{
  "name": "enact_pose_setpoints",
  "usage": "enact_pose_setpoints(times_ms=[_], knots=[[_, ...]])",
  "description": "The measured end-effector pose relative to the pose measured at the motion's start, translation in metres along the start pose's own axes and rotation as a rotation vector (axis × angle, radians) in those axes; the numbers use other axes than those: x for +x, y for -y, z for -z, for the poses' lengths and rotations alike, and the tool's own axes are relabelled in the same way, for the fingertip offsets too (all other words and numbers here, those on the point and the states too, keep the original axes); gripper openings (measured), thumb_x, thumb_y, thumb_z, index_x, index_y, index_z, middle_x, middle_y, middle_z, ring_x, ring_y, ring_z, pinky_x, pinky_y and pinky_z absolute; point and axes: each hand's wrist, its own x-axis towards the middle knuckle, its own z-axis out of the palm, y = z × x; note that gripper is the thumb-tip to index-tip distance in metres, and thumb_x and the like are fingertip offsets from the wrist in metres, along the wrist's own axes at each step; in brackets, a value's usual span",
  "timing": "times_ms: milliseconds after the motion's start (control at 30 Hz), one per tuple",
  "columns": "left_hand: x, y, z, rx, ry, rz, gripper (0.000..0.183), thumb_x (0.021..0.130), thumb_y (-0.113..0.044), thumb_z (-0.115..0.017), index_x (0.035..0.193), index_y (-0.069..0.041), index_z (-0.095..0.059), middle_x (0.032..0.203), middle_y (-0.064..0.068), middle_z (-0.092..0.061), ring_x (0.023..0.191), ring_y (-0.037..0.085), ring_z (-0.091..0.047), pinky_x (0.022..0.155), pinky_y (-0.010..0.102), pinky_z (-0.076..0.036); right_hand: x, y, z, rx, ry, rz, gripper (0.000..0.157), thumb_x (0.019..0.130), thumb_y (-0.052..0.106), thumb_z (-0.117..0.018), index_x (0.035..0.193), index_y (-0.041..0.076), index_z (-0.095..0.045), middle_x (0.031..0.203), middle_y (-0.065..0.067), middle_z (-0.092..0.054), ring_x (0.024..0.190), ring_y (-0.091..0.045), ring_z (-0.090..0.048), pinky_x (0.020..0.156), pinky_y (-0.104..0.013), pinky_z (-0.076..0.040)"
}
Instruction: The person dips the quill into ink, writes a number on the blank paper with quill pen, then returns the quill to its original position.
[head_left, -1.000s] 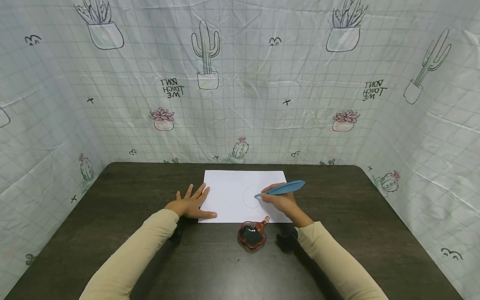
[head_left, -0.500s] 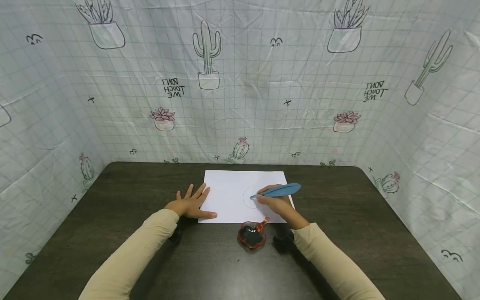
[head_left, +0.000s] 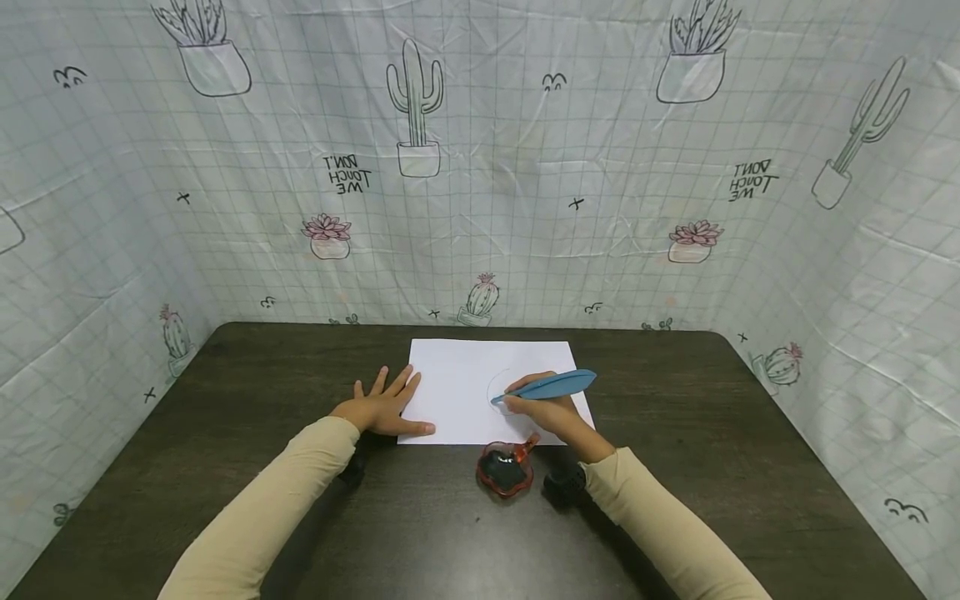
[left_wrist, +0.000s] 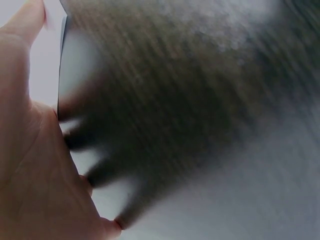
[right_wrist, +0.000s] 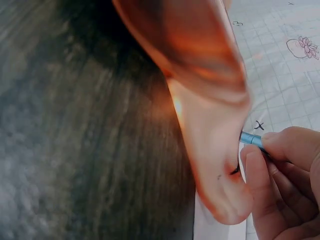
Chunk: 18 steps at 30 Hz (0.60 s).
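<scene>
A sheet of white paper [head_left: 457, 400] lies on the dark table, with a thin curved line drawn on its right half. My left hand [head_left: 381, 411] rests with spread fingers on the paper's left edge; its fingers also show in the left wrist view. My right hand [head_left: 546, 410] pinches a blue feather quill pen [head_left: 558, 385], its tip at the left part of the curve. The right wrist view shows thumb and finger on the pen's blue shaft [right_wrist: 252, 140]. Just below the paper sits a reddish glass inkwell [head_left: 505, 470] holding dark liquid; its clear handle fills much of the right wrist view.
The dark wooden table [head_left: 300, 358] extends around the paper on every side. A white grid-patterned cloth [head_left: 510, 167] with cactus drawings hangs behind it and along both sides. A black device [head_left: 564, 485] sits at the right wrist.
My right hand has moved left and slightly toward me, taking the quill pen's tip from inside the curve to its left side. My left hand, the paper and the inkwell stay put.
</scene>
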Motion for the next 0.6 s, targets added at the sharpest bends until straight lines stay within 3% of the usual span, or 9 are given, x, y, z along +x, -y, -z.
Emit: enact_pose_setpoints(times_ms=[167,333,600], knots=[[0.002,0.002,-0.001,0.002,0.002,0.000,0.103,0.083,-0.075,-0.047,0.156,-0.019,-0.001,0.162,0.003,0.009,0.145,0.039,0.013,0.106,0.072,0.005,-0.007,0.012,0.001,0.002,0.026,-0.008,0.020,0.083,0.001,-0.072,0.096,-0.013,-0.069,0.086,-0.022,-0.071,0.075,-0.016,-0.066,0.061,-0.025,-0.048],[0.003,0.001,-0.002,0.001,0.003,0.003,0.103,0.083,-0.076,-0.047,0.156,-0.020,-0.001,0.162,0.003,0.009,0.145,0.039,0.013,0.106,0.071,0.006,-0.003,-0.001,-0.001,0.014,0.005,-0.016,0.018,0.082,0.005,-0.074,0.095,-0.007,-0.072,0.084,-0.016,-0.073,0.071,-0.010,-0.064,0.061,-0.024,-0.048],[0.001,0.000,-0.001,-0.003,0.004,0.007,0.103,0.083,-0.075,-0.048,0.156,-0.020,-0.001,0.162,0.003,0.010,0.145,0.039,0.013,0.106,0.071,0.006,0.001,-0.008,-0.003,0.027,-0.034,0.078,0.021,0.081,0.008,-0.076,0.095,-0.007,-0.073,0.085,-0.017,-0.073,0.073,-0.017,-0.070,0.064,-0.027,-0.054]])
